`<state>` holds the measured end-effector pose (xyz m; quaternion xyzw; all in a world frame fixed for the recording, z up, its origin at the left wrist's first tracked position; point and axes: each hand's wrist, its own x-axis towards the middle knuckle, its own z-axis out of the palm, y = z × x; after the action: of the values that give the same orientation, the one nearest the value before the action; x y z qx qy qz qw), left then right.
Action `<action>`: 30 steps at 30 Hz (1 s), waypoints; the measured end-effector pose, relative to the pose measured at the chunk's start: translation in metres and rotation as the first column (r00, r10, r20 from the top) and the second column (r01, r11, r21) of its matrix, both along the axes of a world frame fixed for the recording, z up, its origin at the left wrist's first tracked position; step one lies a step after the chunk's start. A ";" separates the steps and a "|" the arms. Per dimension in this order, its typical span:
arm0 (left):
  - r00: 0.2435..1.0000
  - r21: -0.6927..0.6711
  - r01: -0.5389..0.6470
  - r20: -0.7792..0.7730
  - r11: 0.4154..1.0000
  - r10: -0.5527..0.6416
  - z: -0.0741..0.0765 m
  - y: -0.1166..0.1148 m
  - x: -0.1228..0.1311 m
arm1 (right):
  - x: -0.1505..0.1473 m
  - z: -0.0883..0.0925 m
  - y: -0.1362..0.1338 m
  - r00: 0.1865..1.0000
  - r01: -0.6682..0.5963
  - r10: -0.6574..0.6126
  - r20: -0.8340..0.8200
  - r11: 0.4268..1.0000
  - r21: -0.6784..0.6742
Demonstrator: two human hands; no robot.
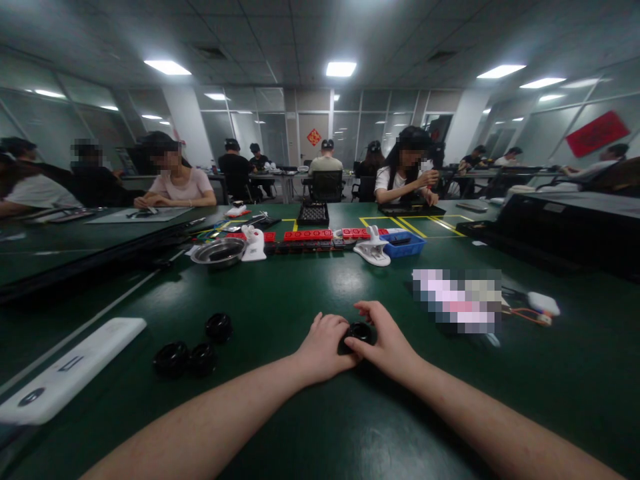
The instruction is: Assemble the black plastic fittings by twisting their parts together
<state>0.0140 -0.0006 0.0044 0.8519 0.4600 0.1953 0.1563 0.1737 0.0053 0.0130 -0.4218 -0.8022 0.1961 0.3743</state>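
A glossy black ring-shaped part (361, 333) with a hollow centre is between my two hands, low over the green table. My right hand (389, 337) grips it from the right, thumb on the near side and index finger arched behind. From the other side, my left hand (325, 343) closes against it with bent fingers; some of its fingertips are hidden. Left of my hands stand similar black rings: one ring (219, 327) set farther back, a second ring (171, 359) and a third ring (201, 359) side by side.
A long white panel (75, 370) lies at the left. Farther back are a metal bowl (219, 252), a white clamp-like stand (373, 250), a blue bin (404, 244) and red blocks (307, 235). A blurred-out item (457, 300) lies at right. Co-workers sit across the table.
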 end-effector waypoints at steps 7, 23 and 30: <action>1.000 -0.027 -0.011 0.001 1.000 0.011 0.001 0.001 0.000 | 0.001 -0.001 -0.003 0.979 -0.177 0.169 -0.116 0.982 -0.065; 1.000 -0.011 -0.007 0.005 1.000 0.007 -0.003 0.002 0.000 | 0.001 0.001 -0.005 0.983 -0.177 0.174 -0.052 0.981 -0.073; 1.000 -0.010 0.005 0.003 1.000 -0.005 0.000 0.000 0.000 | 0.000 -0.002 0.000 1.000 -0.005 0.005 0.004 0.998 -0.064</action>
<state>0.0143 -0.0005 0.0044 0.8521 0.4587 0.1937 0.1616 0.1739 0.0051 0.0113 -0.4318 -0.7975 0.2216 0.3584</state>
